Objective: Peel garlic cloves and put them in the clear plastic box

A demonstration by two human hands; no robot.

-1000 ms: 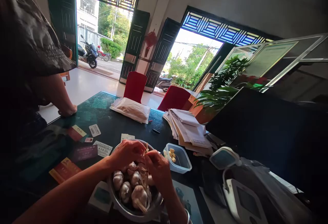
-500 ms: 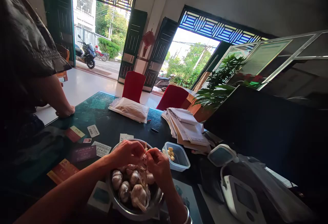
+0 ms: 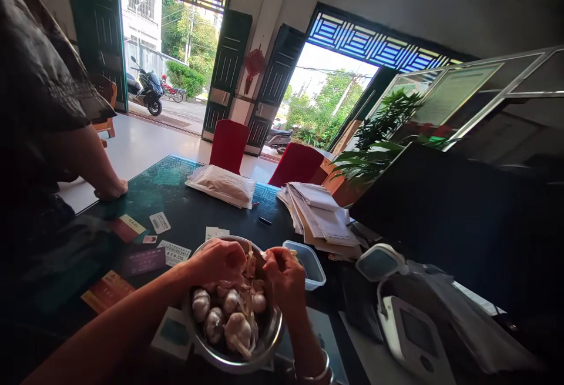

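A steel bowl on the dark desk holds several whole garlic bulbs, with loose papery garlic skin at its far side. Over the bowl's far left part is my left hand, its fingers curled together. What they hold, if anything, is hidden. My right hand is above the bowl's right rim, thumb and finger pinching a small pale piece of garlic; whether it is clove or skin is unclear. Just beyond that hand stands a clear plastic container, its peeled cloves mostly covered by my hand.
A stack of papers and a wrapped packet lie farther back. Several cards are on the left. At right are a white device with a screen and a dark monitor. Another person's hand rests on the desk edge.
My hands have come apart. The right one moved right and up with the pale piece, now covering the cloves in the container; the left shifted slightly left.
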